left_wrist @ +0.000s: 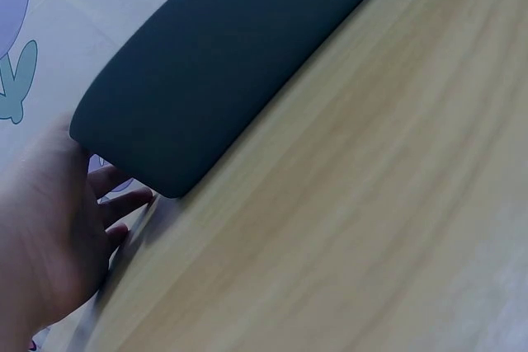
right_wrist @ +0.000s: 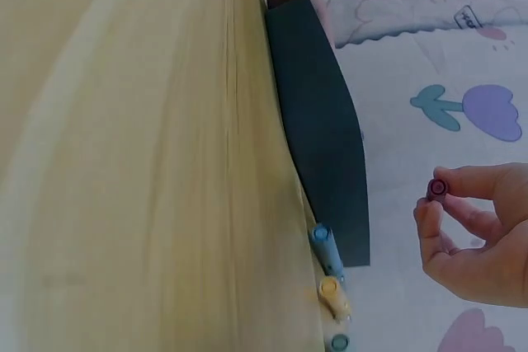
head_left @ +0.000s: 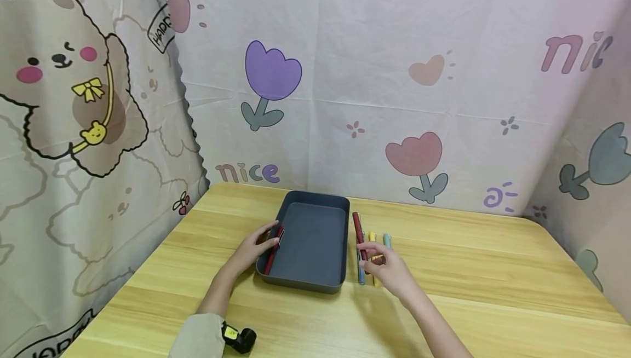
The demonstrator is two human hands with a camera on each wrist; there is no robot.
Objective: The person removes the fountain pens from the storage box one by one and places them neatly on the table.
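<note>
A dark grey rectangular tray (head_left: pixel 315 240) stands on the table. My left hand (head_left: pixel 248 251) grips its left wall, with fingers outside in the left wrist view. Along that wall, inside the tray, lies a dark red pen (head_left: pixel 272 259). To the right of the tray, my right hand (head_left: pixel 391 273) pinches another dark red pen (head_left: pixel 357 226) between thumb and fingertips. In the right wrist view this pen is end-on and raised above the table. Under and around the right hand lie a blue pen (head_left: pixel 361 275), a yellow pen (head_left: pixel 372 236) and a light blue pen (head_left: pixel 387 241), partly hidden.
The light wooden table (head_left: pixel 493 270) extends to both sides of the tray. A printed cloth (head_left: pixel 345 73) hangs behind the table and along its sides. A black strap device (head_left: pixel 240 339) sits at the left wrist by the sleeve.
</note>
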